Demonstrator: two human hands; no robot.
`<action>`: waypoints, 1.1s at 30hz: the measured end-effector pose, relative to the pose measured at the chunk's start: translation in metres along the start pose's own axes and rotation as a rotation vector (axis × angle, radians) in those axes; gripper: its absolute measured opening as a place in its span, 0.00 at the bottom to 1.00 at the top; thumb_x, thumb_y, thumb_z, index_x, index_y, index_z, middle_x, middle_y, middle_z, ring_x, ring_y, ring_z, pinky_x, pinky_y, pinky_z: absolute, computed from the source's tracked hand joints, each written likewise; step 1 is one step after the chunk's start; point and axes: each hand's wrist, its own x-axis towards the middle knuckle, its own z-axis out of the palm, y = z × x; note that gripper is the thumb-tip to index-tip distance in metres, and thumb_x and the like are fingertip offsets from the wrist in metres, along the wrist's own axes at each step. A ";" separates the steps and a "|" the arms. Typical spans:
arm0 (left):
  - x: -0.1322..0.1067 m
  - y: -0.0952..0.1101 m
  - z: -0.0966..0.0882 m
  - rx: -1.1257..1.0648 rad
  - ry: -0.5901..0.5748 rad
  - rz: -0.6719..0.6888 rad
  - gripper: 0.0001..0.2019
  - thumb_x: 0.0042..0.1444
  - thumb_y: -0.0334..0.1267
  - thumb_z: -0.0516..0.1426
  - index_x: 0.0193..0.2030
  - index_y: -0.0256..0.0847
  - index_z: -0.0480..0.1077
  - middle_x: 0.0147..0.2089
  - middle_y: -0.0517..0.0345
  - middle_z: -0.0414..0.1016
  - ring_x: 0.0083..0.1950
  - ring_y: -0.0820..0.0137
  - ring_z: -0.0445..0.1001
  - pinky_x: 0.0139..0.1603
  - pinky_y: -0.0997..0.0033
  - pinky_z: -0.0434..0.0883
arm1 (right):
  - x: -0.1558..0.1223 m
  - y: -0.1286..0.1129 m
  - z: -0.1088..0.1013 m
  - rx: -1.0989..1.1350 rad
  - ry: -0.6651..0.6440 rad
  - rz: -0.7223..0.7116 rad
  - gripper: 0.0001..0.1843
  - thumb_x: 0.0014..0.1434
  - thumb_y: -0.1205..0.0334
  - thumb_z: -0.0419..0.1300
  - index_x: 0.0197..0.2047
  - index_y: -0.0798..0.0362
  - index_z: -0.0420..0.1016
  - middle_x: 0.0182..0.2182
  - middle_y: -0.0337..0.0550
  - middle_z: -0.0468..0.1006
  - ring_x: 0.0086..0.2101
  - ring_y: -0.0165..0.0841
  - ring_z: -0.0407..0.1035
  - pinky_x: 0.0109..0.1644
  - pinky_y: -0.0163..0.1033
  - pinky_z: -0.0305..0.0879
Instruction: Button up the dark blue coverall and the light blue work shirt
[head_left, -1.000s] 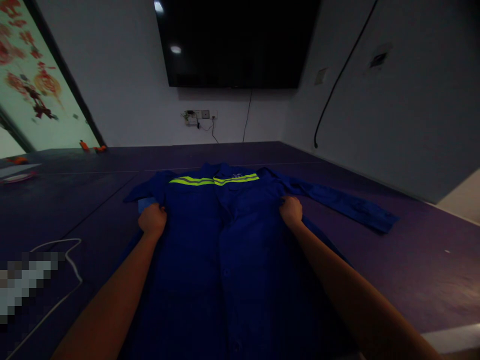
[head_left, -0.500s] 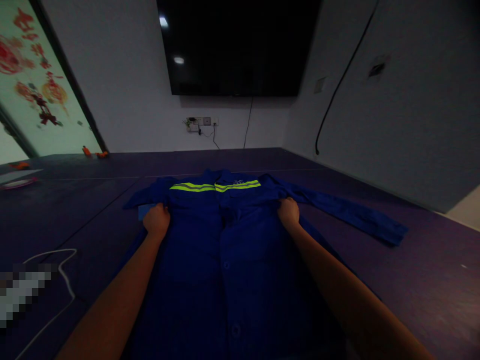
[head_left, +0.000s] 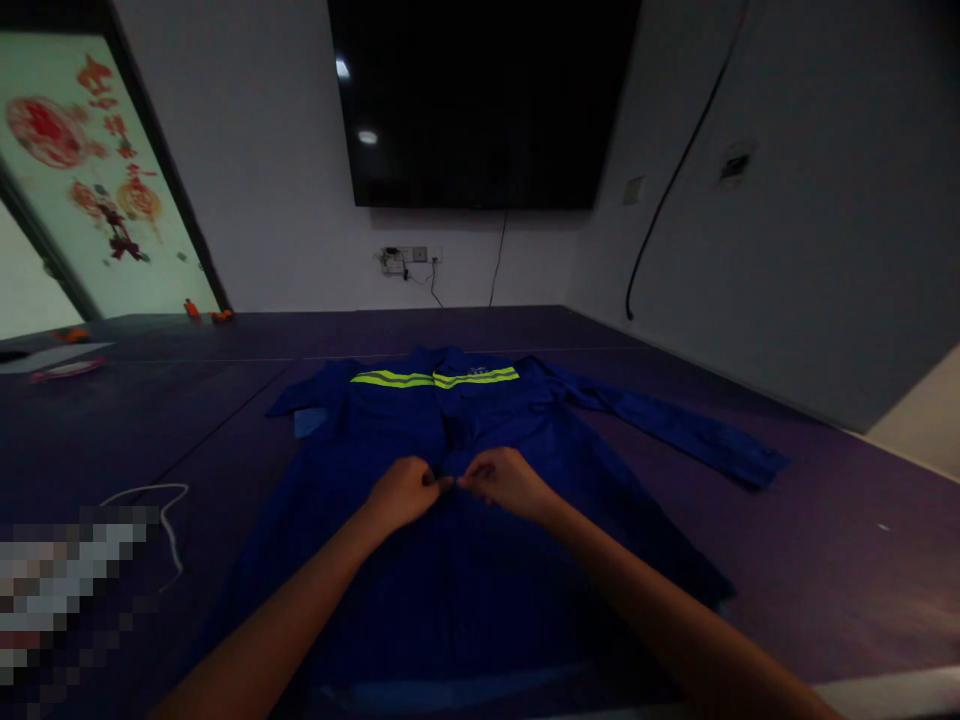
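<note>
A dark blue work jacket with a yellow-green reflective chest stripe lies front up, collar away from me. Its right-hand sleeve stretches out to the right; the left-hand one looks short or folded. At the middle of the front, my left hand pinches the cloth along the button placket. Facing it, my right hand is closed with thumb and finger on the placket too. The fingertips of both hands almost meet. Whether a button is between them is too dark and small to tell.
The jacket is spread on a purple surface. To the left lie a white cable and a blurred-out object. A large black television hangs on the wall ahead, above sockets. A black cable hangs at the right wall.
Both hands have left the jacket's two sides and come together at the centre front, nearer to me. The jacket's lower hem now shows, and the view has shifted slightly.
</note>
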 end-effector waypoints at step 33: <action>-0.025 -0.005 0.021 -0.817 -0.358 -0.186 0.10 0.44 0.42 0.54 0.28 0.37 0.61 0.15 0.70 0.62 0.09 0.82 0.55 0.10 0.81 0.43 | -0.030 -0.003 0.026 -0.215 -0.057 0.089 0.09 0.50 0.56 0.57 0.28 0.53 0.71 0.22 0.36 0.73 0.22 0.24 0.63 0.24 0.29 0.50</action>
